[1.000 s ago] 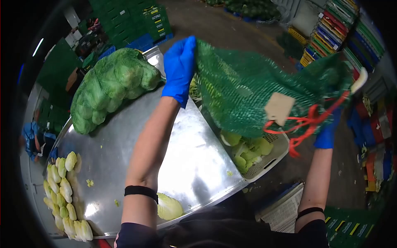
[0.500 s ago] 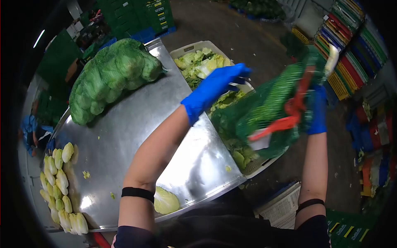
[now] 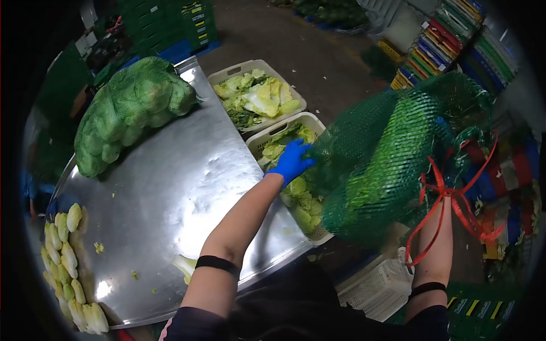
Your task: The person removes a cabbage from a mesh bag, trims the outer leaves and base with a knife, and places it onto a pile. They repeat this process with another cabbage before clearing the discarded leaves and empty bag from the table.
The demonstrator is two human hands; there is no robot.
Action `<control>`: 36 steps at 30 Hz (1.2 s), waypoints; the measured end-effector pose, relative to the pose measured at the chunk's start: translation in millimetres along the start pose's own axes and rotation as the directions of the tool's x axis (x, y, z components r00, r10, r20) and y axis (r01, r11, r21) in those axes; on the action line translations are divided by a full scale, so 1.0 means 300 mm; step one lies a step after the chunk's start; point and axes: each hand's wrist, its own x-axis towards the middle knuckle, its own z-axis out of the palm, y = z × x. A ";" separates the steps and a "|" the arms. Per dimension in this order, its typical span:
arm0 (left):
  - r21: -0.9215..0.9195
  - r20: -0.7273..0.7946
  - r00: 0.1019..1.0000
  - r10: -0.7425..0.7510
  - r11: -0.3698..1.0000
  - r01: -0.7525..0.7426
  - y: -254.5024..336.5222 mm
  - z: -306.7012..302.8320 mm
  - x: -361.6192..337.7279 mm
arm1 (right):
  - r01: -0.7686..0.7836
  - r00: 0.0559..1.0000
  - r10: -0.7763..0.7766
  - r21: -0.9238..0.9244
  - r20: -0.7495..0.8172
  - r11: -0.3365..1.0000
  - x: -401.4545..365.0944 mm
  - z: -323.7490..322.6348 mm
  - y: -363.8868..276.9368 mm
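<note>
A green mesh bag [image 3: 387,159] hangs at the right, with a long green vegetable inside and red ties [image 3: 441,190] at its near side. My right hand [image 3: 442,126] is behind or within the mesh, mostly hidden, a little blue glove showing through; its fingers cannot be made out. My left hand [image 3: 293,162], in a blue glove with fingers spread, is at the bag's left edge, over a crate of leaves [image 3: 307,210]. I cannot tell whether it touches the mesh.
A full mesh bag [image 3: 133,108] lies on the metal table [image 3: 170,187]. Small pale cabbages [image 3: 68,258] line its left edge. Another crate of leaves [image 3: 261,96] stands beyond; a white crate [image 3: 378,287] is below. Coloured crates [image 3: 438,42] are stacked at the back right.
The mesh bag has spread out and moved down over my right forearm, with its red ties now hanging. My left hand has moved down toward the near crate. The view has shifted.
</note>
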 end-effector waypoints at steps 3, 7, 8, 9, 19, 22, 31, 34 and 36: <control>-0.286 0.207 0.966 -0.154 0.935 0.211 -0.003 0.019 0.035 | 0.029 0.999 -0.030 -0.044 -0.025 0.999 -0.001 -0.070 -0.008; -0.639 -0.072 0.897 -0.435 0.711 0.293 0.036 -0.292 0.145 | 0.139 0.990 -0.142 -0.126 -0.019 0.982 0.065 -0.178 -0.074; -0.404 -0.313 0.894 -0.321 0.897 0.181 -0.024 -0.395 0.194 | 0.171 0.985 -0.175 -0.155 -0.008 0.973 0.088 -0.202 -0.089; -0.447 -0.534 0.829 -0.168 0.888 -0.108 -0.134 -0.485 0.263 | 0.215 0.976 -0.215 -0.203 0.021 0.955 0.125 -0.227 -0.102; -0.410 -0.527 0.834 -0.164 0.909 -0.080 0.040 -1.246 0.113 | 0.137 0.990 -0.132 -0.156 0.041 0.978 0.254 0.006 -0.031; -0.364 -0.552 0.806 -0.214 0.931 -0.003 0.000 -1.391 0.063 | 0.184 0.983 -0.180 -0.137 0.038 0.973 0.252 0.091 -0.062; -0.075 -0.753 0.657 0.037 0.987 -0.142 0.225 -1.590 -0.272 | 0.185 0.967 -0.159 -0.119 0.202 0.975 0.234 0.373 -0.014; -0.201 -0.777 0.625 -0.073 0.970 -0.136 0.200 -1.623 -0.339 | 0.166 0.960 -0.133 -0.121 0.246 0.979 0.207 0.446 0.025; 0.467 -0.597 0.779 0.194 0.873 0.140 0.180 -1.726 -0.426 | 0.157 0.952 -0.120 -0.115 0.281 0.981 0.176 0.483 0.038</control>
